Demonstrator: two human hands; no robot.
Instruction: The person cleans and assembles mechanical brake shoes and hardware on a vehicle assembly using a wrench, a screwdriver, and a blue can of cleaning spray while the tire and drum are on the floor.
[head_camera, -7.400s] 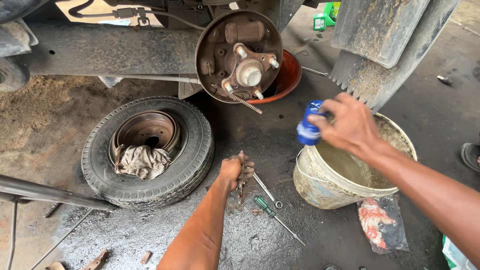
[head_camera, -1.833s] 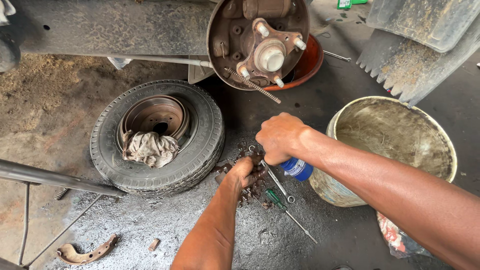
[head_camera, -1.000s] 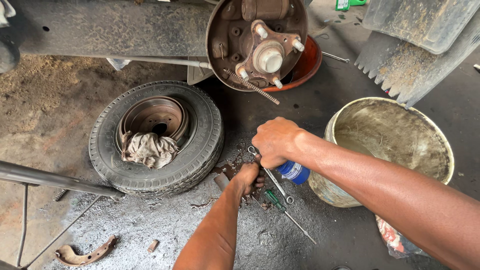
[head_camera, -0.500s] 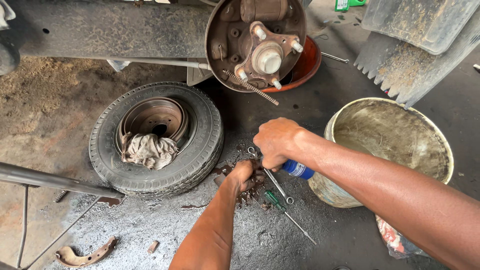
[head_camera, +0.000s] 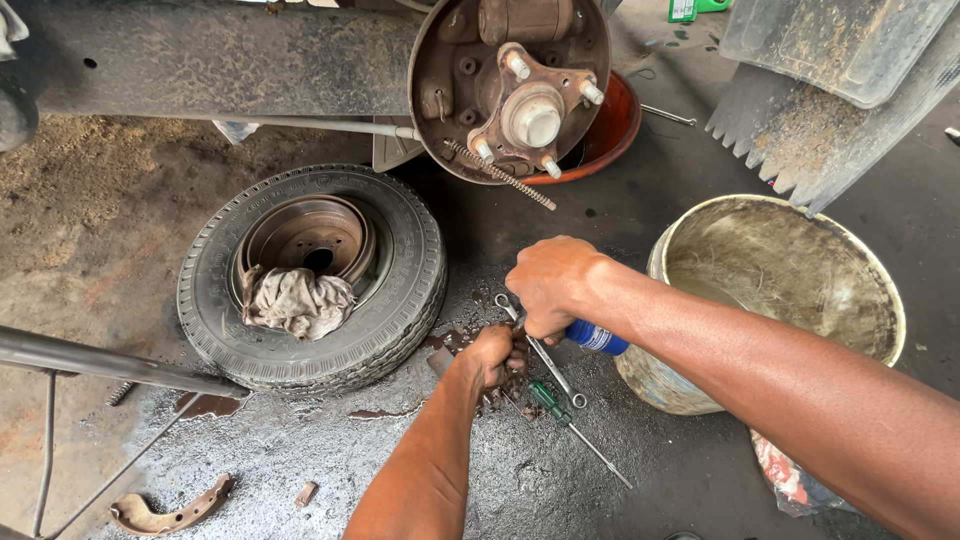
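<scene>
Blue-capped bottle (head_camera: 597, 338) clamped in the right hand (head_camera: 548, 285), tipped over the small greasy part (head_camera: 505, 362) the left hand (head_camera: 490, 354) grips low on the wet floor (head_camera: 300, 450). Wheel (head_camera: 312, 275) off, hub (head_camera: 530, 110) bare, brake shoe (head_camera: 170, 508) lying loose: reassembly all ahead, I'd judge.

I see a blue plastic bottle (head_camera: 597, 338) with a white label band, a green-handled steel screwdriver (head_camera: 560, 415), and a black ribbed rubber tyre (head_camera: 400, 290) around a rust-brown drum. A grey-beige crumpled rag (head_camera: 295, 300) lies inside. The round plastic bucket (head_camera: 780, 270) is grimy cream, the floor (head_camera: 300, 440) dark and oil-wet.
</scene>
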